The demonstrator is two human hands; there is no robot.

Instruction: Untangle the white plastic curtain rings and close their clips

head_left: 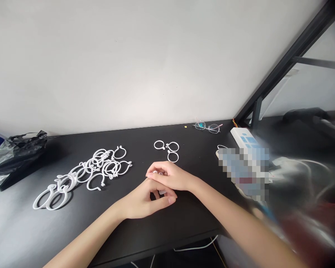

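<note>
My left hand (145, 199) is curled near the front middle of the black table (139, 238), its fingers bent round something white that shows between them. Over its fingers lies my right hand (170, 176), its fingers also bent, with small white pieces (160, 172) showing beneath them. The held white thing looks like a ring but is mostly hidden. Just behind my hands rest three white rings (173, 156) with small eyelets. Several more white rings (96, 181) lie in a loose, overlapping heap to the left.
A pair of glasses (214, 128) lies at the back by the wall. On the right are a white power strip (244, 137), a pixelated object and blurred cables. A black plastic bag (22, 152) sits at the far left. A dark metal frame rises at the right.
</note>
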